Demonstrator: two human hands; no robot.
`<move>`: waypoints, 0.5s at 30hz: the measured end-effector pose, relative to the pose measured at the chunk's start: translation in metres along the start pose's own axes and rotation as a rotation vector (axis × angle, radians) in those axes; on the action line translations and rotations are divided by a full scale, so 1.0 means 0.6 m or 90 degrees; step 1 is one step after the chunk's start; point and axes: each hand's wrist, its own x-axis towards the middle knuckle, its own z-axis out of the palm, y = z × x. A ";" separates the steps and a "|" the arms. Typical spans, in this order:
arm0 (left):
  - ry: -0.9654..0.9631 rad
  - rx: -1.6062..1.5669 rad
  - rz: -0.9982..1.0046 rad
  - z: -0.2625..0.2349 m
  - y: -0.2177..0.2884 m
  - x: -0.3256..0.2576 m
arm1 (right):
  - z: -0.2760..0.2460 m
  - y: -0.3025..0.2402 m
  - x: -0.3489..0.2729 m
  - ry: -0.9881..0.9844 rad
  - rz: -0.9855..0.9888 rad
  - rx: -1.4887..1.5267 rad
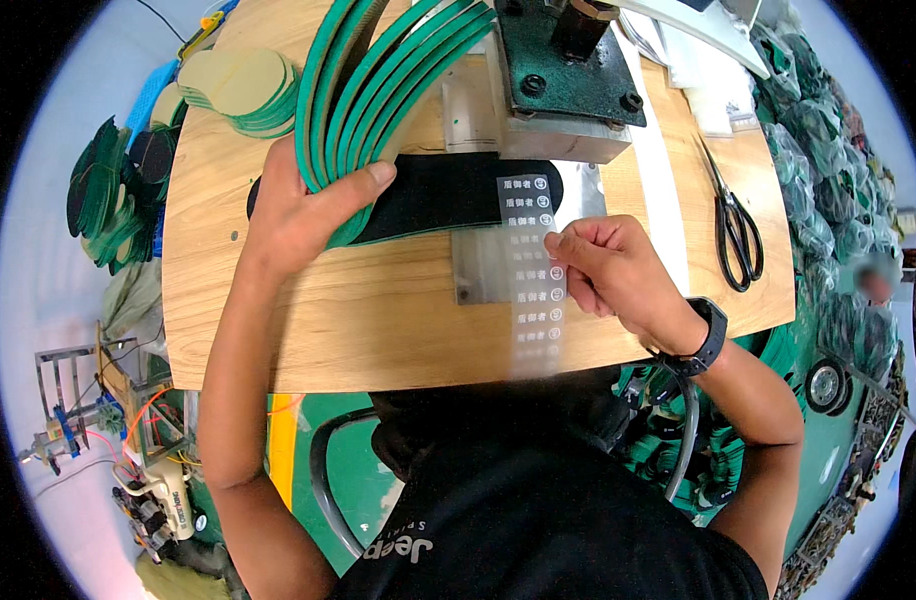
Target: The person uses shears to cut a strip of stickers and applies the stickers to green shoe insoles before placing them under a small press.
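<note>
Across the right end of the black insole point(438, 190) on the wooden table point(378, 335) lies the top of a clear strip point(535, 296) with white printed marks, though I can't tell if it's actually touching down or just hovering. The right hand point(613, 268) has it pinched by the right edge, thumb against finger, roughly midway along; the lower end is a blur near the table's front edge. Looks super light and floppy to me, probably a bit slick and easy to crease, so I'd hold it by the bare margin and keep fingertips off the prints. Meanwhile the left hand point(313, 208) is clamped round the lower end of a fanned bunch of green-edged insoles point(378, 110), thumb in front, other fingers mostly hidden. Those seem soft and springy, more awkward than heavy, and I'd guess they'd splay without a full grip down where they bunch together.
</note>
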 end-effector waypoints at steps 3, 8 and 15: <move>0.002 0.001 0.006 0.004 0.000 0.000 | 0.003 0.000 0.001 0.003 0.000 -0.006; -0.011 0.076 -0.005 0.004 0.007 -0.003 | 0.008 0.001 -0.001 0.022 0.002 -0.010; -0.029 0.092 0.013 0.007 0.011 0.001 | 0.012 0.000 0.001 0.022 -0.008 0.005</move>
